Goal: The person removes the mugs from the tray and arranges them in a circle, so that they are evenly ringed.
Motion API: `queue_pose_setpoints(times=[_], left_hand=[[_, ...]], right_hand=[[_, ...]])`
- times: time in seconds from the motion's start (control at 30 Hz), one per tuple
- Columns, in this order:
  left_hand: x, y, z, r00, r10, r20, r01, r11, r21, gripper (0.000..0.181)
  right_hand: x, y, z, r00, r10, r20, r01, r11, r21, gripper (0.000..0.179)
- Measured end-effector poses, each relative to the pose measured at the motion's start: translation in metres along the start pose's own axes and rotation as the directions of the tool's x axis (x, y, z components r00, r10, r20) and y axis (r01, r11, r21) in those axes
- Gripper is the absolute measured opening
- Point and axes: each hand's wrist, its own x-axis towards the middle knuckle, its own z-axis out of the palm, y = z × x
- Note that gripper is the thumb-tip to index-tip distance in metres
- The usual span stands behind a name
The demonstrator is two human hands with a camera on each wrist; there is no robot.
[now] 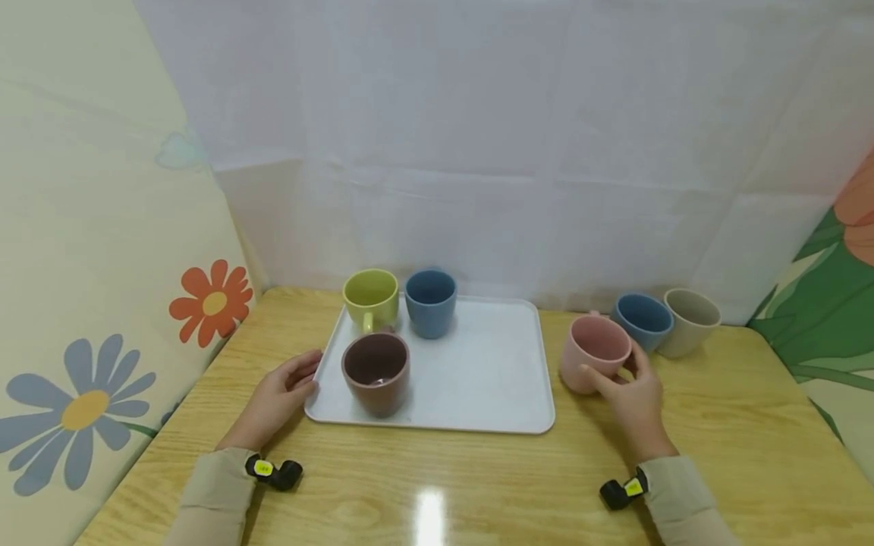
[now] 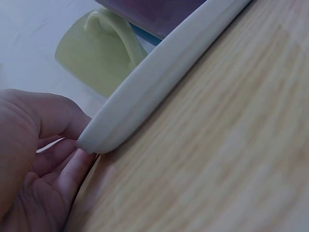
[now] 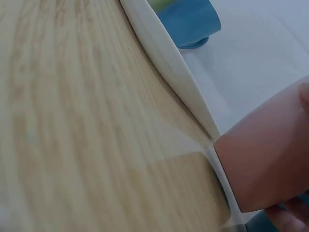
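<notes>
The right hand [image 1: 638,402] curls half-closed round the pink mug [image 1: 576,367], just right of the tray [image 1: 488,371]; the left hand [image 1: 271,403] loosely pinches the tray's left edge. I'd say securing the mug is the step; next wants a level lift.

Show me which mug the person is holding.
The pink mug, right of the white tray; it is the only mug held, the right grip being around its side.
</notes>
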Motion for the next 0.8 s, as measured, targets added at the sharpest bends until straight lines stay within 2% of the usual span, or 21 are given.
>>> queue_pose_setpoints(times=[0.27, 0.47, 0.63, 0.8], left_hand=[[0.0, -0.001, 0.001, 1.0, 0.005, 0.001, -0.005, 1.0, -0.012, 0.054], [0.001, 0.002, 0.0, 1.0, 0.008, -0.006, -0.009, 0.999, -0.033, 0.055], [0.002, 0.003, 0.0, 1.0, -0.008, -0.001, 0.008, 0.999, -0.035, 0.056], [0.001, 0.0, 0.0, 1.0, -0.011, 0.001, 0.011, 0.999, -0.039, 0.056]], right_hand=[[0.002, 0.009, -0.006, 1.0, -0.028, 0.012, 0.028, 1.0, -0.001, 0.084], [0.006, 0.017, -0.013, 0.997, -0.079, 0.006, 0.079, 0.997, -0.011, 0.085], [0.007, 0.02, -0.022, 0.994, -0.108, 0.0, 0.108, 0.992, -0.065, 0.084], [0.008, 0.02, -0.031, 0.991, -0.13, 0.043, 0.134, 0.983, -0.124, 0.084]])
